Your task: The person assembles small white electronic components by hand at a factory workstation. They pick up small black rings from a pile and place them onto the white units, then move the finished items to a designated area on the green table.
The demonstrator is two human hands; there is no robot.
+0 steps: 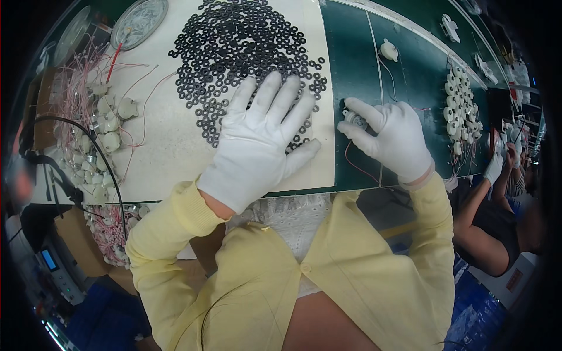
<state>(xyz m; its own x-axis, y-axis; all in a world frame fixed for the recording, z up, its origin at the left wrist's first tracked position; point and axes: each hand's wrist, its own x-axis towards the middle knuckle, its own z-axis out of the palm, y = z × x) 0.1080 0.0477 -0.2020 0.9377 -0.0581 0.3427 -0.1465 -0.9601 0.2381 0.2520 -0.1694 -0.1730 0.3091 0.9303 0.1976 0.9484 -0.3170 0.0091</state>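
My left hand (254,137), in a white glove, lies flat with spread fingers over the lower part of a wide spread of small black rings (240,44). These rings rest on a white board (158,161). Also gloved in white, my right hand (398,137) pinches a small round part (356,120) between thumb and fingers at the left side of the green table surface (351,64). The part looks whitish and metallic, like a small motor, and a thin red wire hangs from it. My fingers cover some of it.
Several white wired parts (108,123) pile up at the left beside a red stick (115,61) and a round dish (139,23). One white part (389,50) lies on the green surface, with a grouped batch (459,111) farther right. A co-worker's gloved hand (494,167) shows at far right.
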